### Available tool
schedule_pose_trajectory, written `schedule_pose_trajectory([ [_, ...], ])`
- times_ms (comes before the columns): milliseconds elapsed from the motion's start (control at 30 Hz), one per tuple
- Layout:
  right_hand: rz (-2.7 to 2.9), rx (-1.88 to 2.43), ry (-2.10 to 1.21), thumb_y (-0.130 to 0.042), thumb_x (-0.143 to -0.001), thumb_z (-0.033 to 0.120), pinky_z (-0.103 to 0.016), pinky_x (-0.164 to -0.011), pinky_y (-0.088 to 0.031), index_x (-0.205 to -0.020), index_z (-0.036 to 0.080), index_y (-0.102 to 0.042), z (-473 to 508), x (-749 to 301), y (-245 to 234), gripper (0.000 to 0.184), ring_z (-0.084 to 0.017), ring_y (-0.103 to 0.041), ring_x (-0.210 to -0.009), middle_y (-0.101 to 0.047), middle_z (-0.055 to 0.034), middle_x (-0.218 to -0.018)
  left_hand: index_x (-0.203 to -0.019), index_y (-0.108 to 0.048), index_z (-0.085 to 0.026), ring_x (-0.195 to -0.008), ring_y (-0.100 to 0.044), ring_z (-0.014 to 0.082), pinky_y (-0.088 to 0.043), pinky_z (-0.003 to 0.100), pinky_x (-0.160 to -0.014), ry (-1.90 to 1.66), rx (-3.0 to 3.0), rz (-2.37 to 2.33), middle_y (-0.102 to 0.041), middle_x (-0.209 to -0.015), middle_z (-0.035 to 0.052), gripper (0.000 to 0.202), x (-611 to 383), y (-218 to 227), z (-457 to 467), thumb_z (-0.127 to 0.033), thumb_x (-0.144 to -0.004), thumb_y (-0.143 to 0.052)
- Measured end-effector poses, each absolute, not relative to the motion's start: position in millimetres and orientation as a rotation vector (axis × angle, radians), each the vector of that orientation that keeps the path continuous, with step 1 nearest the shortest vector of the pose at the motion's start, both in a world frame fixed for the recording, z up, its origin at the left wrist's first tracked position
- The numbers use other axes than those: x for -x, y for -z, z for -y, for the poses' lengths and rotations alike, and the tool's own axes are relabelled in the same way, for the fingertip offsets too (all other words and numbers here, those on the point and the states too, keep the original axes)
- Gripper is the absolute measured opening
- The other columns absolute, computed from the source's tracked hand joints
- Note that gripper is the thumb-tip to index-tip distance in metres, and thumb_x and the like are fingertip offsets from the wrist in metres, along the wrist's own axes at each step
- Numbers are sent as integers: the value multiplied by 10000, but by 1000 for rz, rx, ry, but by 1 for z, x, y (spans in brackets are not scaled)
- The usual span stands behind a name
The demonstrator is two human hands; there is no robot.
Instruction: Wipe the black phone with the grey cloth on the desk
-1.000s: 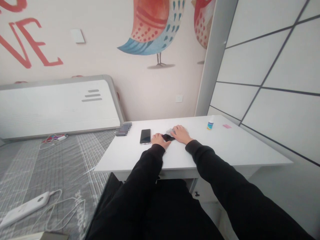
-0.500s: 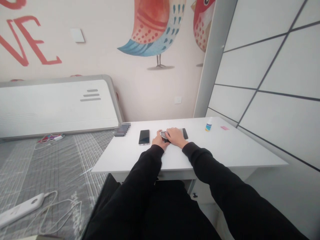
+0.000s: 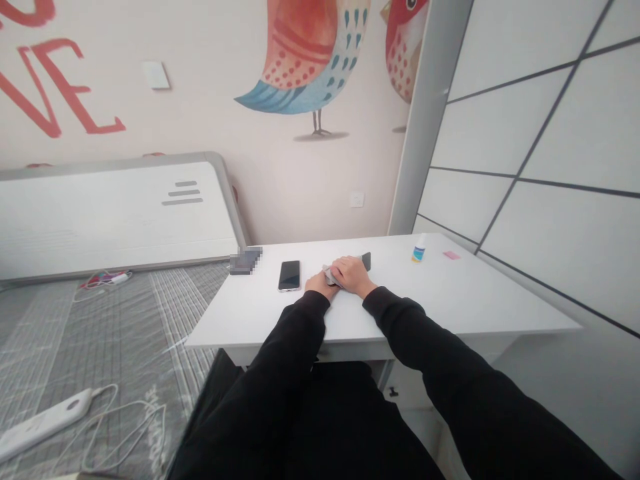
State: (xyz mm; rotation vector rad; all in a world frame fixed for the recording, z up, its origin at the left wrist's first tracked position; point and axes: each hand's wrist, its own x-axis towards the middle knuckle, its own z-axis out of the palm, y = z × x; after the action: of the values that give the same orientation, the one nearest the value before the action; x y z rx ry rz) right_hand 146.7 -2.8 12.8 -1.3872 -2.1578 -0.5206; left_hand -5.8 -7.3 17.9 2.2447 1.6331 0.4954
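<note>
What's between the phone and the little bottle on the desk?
The head view shows the left hand and right hand on a grey cloth, a dark flat object behind them.

The white table [image 3: 470, 300] has a smooth matt top; on it lie a glossy black glass-fronted smartphone [image 3: 289, 275], a soft crumpled grey cloth [image 3: 329, 275] and a small white plastic bottle [image 3: 419, 251].

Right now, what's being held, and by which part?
The right hand lies palm-down on a grey cloth over a dark slab, probably a phone. The left hand touches the cloth's edge. Whether either grips cannot be told.
</note>
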Motion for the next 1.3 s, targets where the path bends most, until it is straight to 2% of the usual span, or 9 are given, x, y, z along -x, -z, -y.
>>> schedule_pose_trajectory([
  [100,1988,1585,526,-368,-1069,302,-337,-756,-357,-838,138,-737,-4,-163,-14,465,-227,-632,-786,-752,-126,-862,-997,-717,-215,-918,-722,239,-497,296,-779,-462,-2270,-1617,-769,-958,44,283,6,-20,7,-440,-826,-716],
  [233,1805,1791,533,-344,-1068,324,-354,-675,-324,-766,105,-755,-6,-185,-16,555,-250,-636,-700,-744,-180,-782,-860,-730,-209,-808,-702,205,-474,285,-705,-432,-2287,-1605,-748,-830,17,225,7,-20,7,-431,-837,-704],
  [433,1923,1706,539,-349,-1050,288,-359,-725,-363,-823,110,-759,4,-171,-17,502,-256,-648,-763,-751,-168,-839,-905,-747,-210,-894,-714,233,-504,301,-770,-428,-2323,-1612,-765,-912,48,244,7,-20,8,-440,-847,-688],
  [633,2191,1431,488,-446,-1027,308,-326,-817,-392,-879,179,-757,12,-143,-11,368,-224,-647,-861,-766,-84,-905,-1134,-723,-252,-1119,-690,277,-511,351,-942,-415,-2397,-1599,-749,-1176,79,310,5,-20,9,-425,-896,-626],
  [733,2143,1475,485,-444,-1028,304,-329,-794,-386,-868,175,-755,6,-152,-12,373,-228,-641,-847,-760,-90,-888,-1078,-745,-239,-1090,-701,287,-525,359,-919,-400,-2388,-1618,-762,-1122,88,307,5,-19,9,-454,-888,-634],
  [933,1805,1742,544,-327,-1059,274,-387,-729,-350,-800,78,-729,-2,-183,-20,517,-284,-612,-761,-710,-215,-827,-897,-773,-222,-1011,-723,272,-528,338,-874,-391,-2372,-1620,-780,-977,75,254,6,-17,7,-449,-868,-665],
  [1067,1968,1604,525,-371,-1055,280,-377,-812,-370,-813,136,-722,8,-166,-19,451,-264,-614,-821,-728,-148,-843,-943,-770,-223,-1043,-717,290,-527,354,-903,-401,-2366,-1628,-779,-1010,85,273,5,-17,9,-458,-878,-648],
  [1233,2189,1381,483,-460,-1032,313,-327,-859,-369,-902,185,-713,13,-139,-15,313,-222,-612,-870,-740,-71,-906,-1204,-709,-272,-1178,-672,284,-500,354,-990,-414,-2365,-1648,-736,-1238,73,327,6,-20,12,-377,-912,-604],
  [1300,2152,1407,484,-444,-1034,304,-332,-830,-364,-859,184,-699,8,-144,-15,332,-225,-604,-843,-730,-78,-873,-1152,-735,-264,-1147,-683,288,-507,356,-974,-405,-2360,-1651,-755,-1186,73,308,6,-20,12,-403,-903,-620],
])
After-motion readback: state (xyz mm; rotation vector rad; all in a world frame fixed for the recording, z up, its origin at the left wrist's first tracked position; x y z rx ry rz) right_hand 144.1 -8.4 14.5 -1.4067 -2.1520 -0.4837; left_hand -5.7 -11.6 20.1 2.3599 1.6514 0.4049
